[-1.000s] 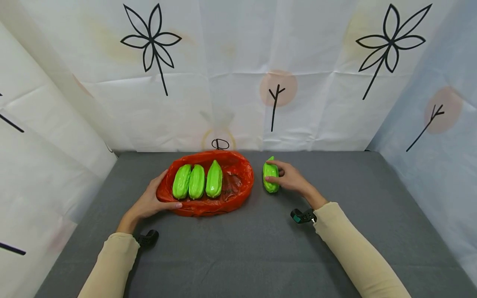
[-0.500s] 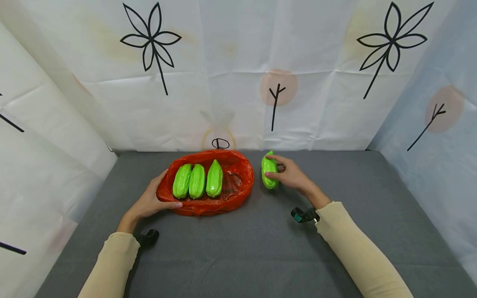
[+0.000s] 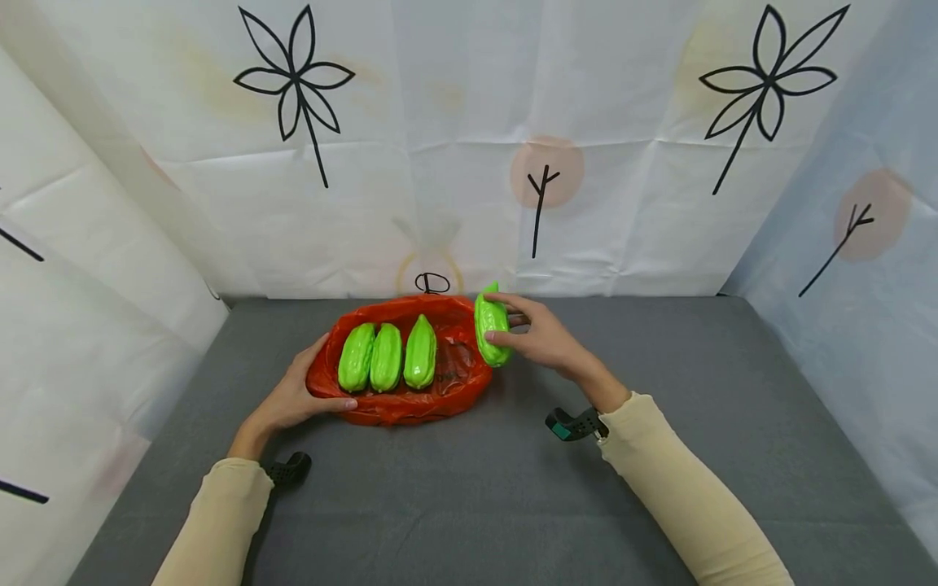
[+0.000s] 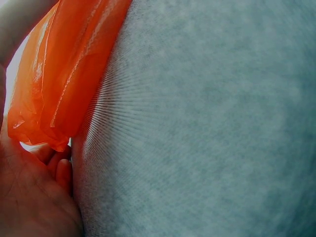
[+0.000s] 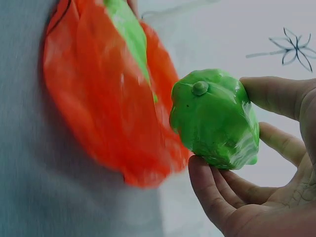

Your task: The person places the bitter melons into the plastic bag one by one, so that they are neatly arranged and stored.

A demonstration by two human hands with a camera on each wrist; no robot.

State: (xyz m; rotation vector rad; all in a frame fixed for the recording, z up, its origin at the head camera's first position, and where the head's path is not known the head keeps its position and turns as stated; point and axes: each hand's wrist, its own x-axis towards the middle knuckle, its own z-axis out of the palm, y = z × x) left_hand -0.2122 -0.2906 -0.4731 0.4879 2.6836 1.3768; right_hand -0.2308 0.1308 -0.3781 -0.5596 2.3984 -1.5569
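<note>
A red plastic bag lies spread open like a shallow basin on the grey tabletop. Inside it three glossy, ridged bitter melons lie side by side, leaving space at the bag's right end. My left hand holds the bag's left end, its thumb along the front rim and its fingers round the side. Pinched between the thumb and fingers of my right hand is another green bitter melon, raised over the bag's right rim. In the right wrist view its nubbed end faces the camera.
The dark grey tabletop stretches around the bag towards the front and right. White cloth printed with flowers and trees hangs close behind it and along both sides. Each wrist carries a black strap.
My right hand has lifted the bitter melon off the table and carried it left to the bag's right rim. My left hand has stayed at the bag's left end.
</note>
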